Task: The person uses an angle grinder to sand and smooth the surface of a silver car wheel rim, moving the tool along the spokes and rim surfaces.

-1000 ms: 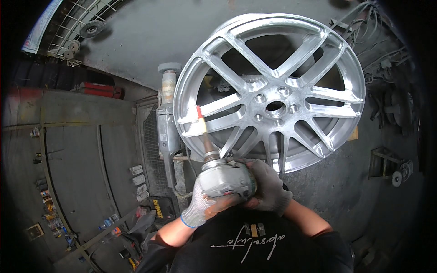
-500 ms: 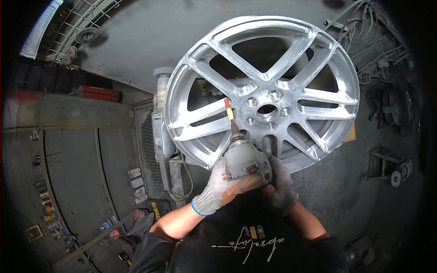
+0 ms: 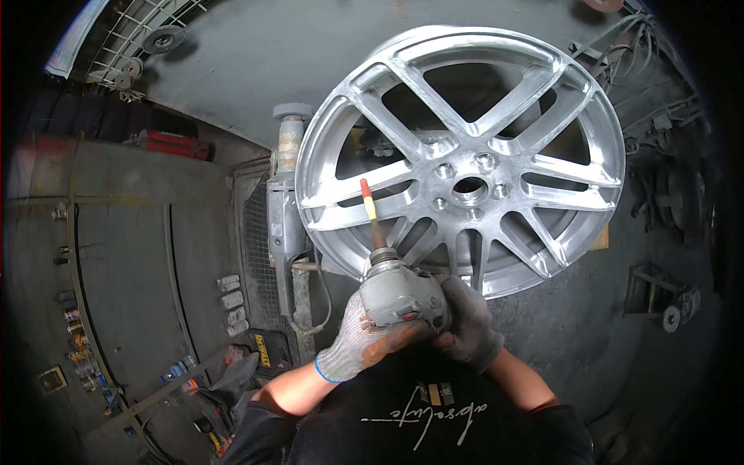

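Observation:
A grey handheld grinder (image 3: 403, 296) is held in front of my chest, its tapered spindle tip (image 3: 368, 203), yellow with a red end, pointing away over the left spokes of a bare silver alloy wheel rim (image 3: 446, 145). Whether the tip touches the metal I cannot tell. My left hand (image 3: 364, 337), in a whitish knit glove with a blue cuff and brown stains, wraps the grinder body from the left. My right hand (image 3: 471, 329), in a darker grey glove, is closed round its right rear side; some fingers are hidden.
Left of the rim stands another dusty grey power tool (image 3: 287, 221) with a round disc on top. A wire rack (image 3: 143, 39) is at the upper left. Cables (image 3: 639, 50) hang at the upper right. A small stand with wheels (image 3: 659, 293) sits at right.
The grinder has shifted left and a little toward me, both hands with it; its tip now lies farther from the rim's hub. The rim appears slightly farther right in view.

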Available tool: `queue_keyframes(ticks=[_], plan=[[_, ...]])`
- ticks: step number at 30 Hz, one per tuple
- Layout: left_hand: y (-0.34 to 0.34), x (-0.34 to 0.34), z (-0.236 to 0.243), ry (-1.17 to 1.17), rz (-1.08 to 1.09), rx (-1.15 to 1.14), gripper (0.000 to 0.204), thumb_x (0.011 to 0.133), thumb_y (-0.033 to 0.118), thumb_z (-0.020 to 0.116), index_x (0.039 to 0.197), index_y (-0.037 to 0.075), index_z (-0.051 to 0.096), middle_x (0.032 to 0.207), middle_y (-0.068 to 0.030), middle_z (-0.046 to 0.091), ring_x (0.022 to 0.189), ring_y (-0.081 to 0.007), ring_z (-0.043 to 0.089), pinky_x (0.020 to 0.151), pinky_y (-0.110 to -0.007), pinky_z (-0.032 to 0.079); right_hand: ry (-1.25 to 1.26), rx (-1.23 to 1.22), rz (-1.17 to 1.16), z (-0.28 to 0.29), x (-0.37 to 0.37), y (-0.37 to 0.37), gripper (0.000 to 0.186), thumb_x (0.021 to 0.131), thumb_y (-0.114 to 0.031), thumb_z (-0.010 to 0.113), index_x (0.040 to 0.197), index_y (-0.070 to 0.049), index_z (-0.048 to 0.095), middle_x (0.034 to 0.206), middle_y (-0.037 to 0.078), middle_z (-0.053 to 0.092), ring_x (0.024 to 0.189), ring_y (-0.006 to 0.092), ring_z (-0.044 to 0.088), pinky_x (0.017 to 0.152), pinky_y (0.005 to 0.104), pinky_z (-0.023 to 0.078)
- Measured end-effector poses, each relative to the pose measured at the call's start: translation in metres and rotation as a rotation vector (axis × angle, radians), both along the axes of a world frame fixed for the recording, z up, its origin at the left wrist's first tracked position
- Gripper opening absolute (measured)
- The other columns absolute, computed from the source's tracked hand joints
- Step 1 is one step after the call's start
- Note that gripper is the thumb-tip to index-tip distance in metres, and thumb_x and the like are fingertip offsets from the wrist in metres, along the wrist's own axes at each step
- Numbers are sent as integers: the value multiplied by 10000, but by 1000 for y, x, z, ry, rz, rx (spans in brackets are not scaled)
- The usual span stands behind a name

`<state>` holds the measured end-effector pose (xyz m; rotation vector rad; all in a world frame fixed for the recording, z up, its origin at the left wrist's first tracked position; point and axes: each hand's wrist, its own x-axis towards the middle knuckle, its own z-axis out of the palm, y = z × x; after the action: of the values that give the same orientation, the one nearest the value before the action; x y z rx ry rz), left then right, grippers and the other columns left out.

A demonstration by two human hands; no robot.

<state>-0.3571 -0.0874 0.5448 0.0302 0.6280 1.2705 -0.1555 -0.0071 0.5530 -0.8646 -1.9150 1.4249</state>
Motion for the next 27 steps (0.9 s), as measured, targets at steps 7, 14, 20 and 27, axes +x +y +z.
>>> queue_keyframes(ticks=[7,14,20,27], plan=[[-18,-16,14,-176,50,-41,351,1027,114,481,1358,1,507,1309,-169,592,1164,-305,632,1007,-445,548,57,114,33,-12,-17,-6,915,760,-670,747,1229,87,536,1075,259,630,955,447,664,834,470,541],[-14,-23,32,-48,104,-85,418,938,-2,615,1346,11,521,1297,-145,608,1166,-268,630,1003,-420,541,-39,91,125,-3,-24,-8,938,745,-677,752,1257,71,513,1142,251,620,1046,443,638,898,495,511],[13,-4,26,510,-174,74,401,956,18,606,1348,10,521,1284,-135,615,1168,-255,629,1009,-423,537,40,87,-48,-4,-10,-8,877,847,-668,617,1299,73,492,1155,247,621,1054,419,650,895,459,518],[44,18,7,80,-95,-55,433,1022,140,540,1432,42,443,1365,-139,551,1232,-275,592,1029,-444,529,21,-88,-149,3,11,3,915,856,-748,570,1277,63,521,1097,237,634,1021,411,660,844,453,528]])
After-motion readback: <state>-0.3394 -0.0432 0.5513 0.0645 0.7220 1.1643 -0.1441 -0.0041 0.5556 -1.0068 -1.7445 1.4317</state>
